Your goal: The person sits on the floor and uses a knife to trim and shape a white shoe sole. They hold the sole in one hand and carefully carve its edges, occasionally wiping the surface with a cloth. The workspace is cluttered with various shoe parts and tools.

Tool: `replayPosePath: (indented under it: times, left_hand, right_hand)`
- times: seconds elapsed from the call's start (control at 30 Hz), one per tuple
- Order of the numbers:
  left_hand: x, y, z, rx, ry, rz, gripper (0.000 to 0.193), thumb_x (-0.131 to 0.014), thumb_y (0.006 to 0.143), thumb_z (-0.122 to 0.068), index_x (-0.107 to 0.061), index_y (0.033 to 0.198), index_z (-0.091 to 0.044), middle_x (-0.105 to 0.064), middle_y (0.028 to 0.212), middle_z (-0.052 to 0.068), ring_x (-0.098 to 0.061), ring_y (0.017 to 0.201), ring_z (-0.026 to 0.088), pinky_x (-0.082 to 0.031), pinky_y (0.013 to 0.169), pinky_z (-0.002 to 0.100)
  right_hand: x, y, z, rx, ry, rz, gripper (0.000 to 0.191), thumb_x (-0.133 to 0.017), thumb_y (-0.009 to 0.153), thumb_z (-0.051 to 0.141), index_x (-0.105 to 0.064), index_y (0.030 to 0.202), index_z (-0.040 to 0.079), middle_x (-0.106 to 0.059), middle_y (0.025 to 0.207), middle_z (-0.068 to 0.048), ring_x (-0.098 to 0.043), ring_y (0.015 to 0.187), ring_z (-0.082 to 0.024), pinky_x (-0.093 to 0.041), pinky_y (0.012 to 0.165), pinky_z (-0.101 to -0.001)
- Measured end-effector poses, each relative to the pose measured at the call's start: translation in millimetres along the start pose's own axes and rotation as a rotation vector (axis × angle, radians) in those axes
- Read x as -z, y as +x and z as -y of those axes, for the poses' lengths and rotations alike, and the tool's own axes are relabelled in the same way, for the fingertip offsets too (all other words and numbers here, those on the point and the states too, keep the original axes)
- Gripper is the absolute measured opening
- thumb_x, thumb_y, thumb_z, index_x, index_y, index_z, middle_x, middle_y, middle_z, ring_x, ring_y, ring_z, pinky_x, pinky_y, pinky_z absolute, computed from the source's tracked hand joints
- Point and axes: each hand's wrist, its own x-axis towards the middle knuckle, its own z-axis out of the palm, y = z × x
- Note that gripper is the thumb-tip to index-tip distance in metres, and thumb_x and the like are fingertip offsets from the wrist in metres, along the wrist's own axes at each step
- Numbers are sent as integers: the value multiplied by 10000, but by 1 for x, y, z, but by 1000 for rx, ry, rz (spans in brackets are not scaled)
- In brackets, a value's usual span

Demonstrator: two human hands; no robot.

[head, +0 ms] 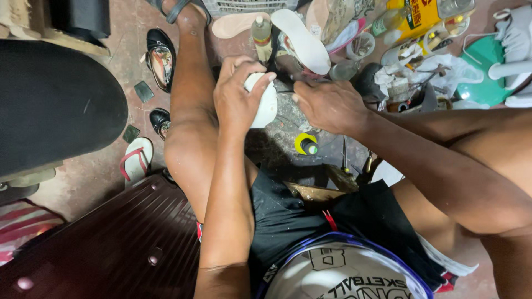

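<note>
My left hand (237, 91) grips a white rounded shoe part (265, 105), held over my left knee. My right hand (327, 102) sits just to the right of it, fingers curled and pointing toward the white piece; what it holds is hidden. A white shoe sole (302, 41) lies on the floor just beyond both hands. A brown glue bottle (261, 34) stands behind my left hand.
A yellow-and-green capped container (306, 144) lies on the floor below my hands. Black shoes (160, 55) and a red-strapped sandal (136, 159) lie left. Cluttered tools, jars and rags (410, 72) fill the right. A dark maroon case (122, 243) sits lower left.
</note>
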Motion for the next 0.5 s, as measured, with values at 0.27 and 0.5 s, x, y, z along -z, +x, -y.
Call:
replayPosePath:
  times: [0.27,0.5]
  left_hand:
    - [-8,9,13,94,-83,110,228,-888,826,-205,-742,940,-71,-721,931,105,-725,863,248,-557,786,336]
    - [-8,9,15,240,-151,145,205,-860,838,-239,-755,924,-86,-770,850,89,-744,763,175,-569,735,312]
  right_hand:
    - [2,15,1,46,-9,-30,194,-610,987,236,-617,971,43,-724,900,-156,-711,754,-390,-549,643,-524]
    - [-1,12,6,7,-99,53,171,-614,981,264,-628,969,94,-700,725,-145,-710,669,-369,-549,639,-515]
